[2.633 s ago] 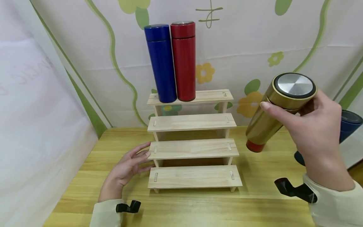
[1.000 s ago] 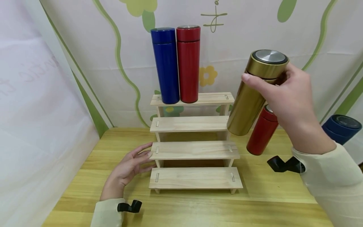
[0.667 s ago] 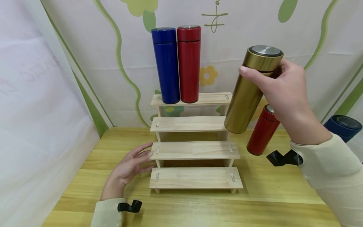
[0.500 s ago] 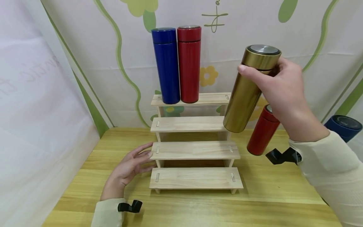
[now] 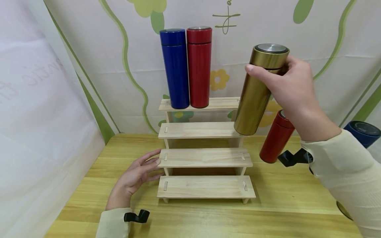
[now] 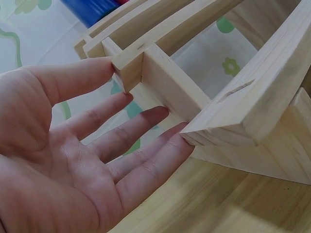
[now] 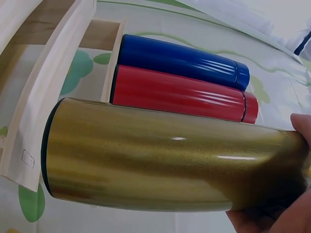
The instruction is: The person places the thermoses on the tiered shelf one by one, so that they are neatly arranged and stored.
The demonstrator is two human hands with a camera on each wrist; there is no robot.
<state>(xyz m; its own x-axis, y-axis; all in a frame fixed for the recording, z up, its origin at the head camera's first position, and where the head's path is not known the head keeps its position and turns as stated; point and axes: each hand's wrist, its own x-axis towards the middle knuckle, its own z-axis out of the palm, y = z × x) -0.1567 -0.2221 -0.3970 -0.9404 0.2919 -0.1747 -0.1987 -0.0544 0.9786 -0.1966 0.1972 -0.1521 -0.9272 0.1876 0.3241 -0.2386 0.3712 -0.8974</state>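
Observation:
My right hand (image 5: 293, 84) grips a gold thermos (image 5: 253, 102) near its lid, thumb in front. The thermos leans slightly, its base overlapping the right end of the rack's second shelf from the top. On the top shelf of the four-step wooden rack (image 5: 205, 157), a blue thermos (image 5: 175, 72) and a red thermos (image 5: 199, 72) stand side by side at the left and centre. With fingers extended, my left hand (image 5: 137, 175) touches the rack's left side. In the left wrist view its thumb (image 6: 82, 80) and fingertips meet the shelf ends.
Right of the rack, another red thermos (image 5: 275, 138) stands on the wooden table (image 5: 208, 219). A dark blue thermos (image 5: 361, 132) is farther right, partly behind the right sleeve (image 5: 342, 165), which also hides most of a gold-edged object. A patterned cloth (image 5: 256, 29) hangs behind.
My right hand has carried the gold thermos left and upward from the right side to the rack's upper right end, tilting it more upright. My left hand keeps its place on the rack.

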